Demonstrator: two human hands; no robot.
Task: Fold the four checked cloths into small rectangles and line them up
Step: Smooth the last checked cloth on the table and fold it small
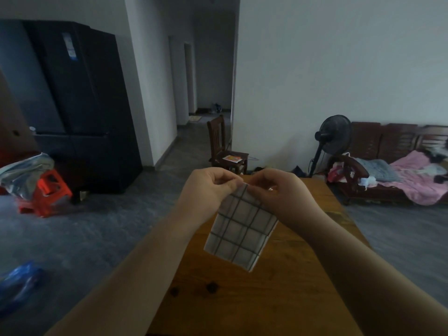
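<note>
Hands are meeting above the wooden surface (278, 287): left hand (209, 184) and right hand (282, 190) are both pinching the top edge of a checked cloth (240, 229), which is hanging folded in the air. Folding seems nearly finished; next it probably needs laying down flat.

One checked cloth (240, 229), two hands: left hand (211, 185), right hand (281, 192). One surface (242, 299), chair (218, 139), fan (335, 134), fridge (80, 93), stool (46, 190).
</note>
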